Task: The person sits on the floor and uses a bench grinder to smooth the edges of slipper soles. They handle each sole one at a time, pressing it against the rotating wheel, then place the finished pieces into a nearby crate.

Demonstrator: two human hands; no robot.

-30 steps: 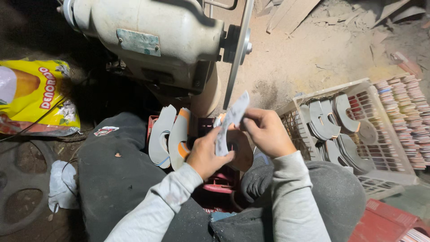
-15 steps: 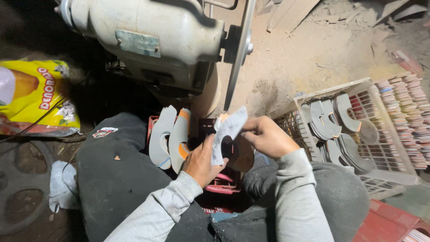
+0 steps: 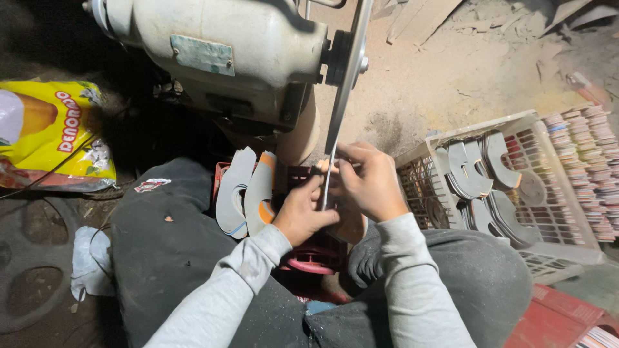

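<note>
Turned since half a second ago, the grey piece (image 3: 327,187) now stands edge-on under the wheel (image 3: 348,71), no longer showing its flat side. Left hand (image 3: 302,212) pinches its lower part; right hand (image 3: 367,183) grips its top, beside the crate (image 3: 419,174).

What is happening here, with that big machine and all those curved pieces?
A seated person holds a thin flat piece edge-on between the left hand and right hand, just under the wheel of a grey motor machine. Similar curved pieces stand in a red crate by the knees, and more lie in a white basket.
</note>
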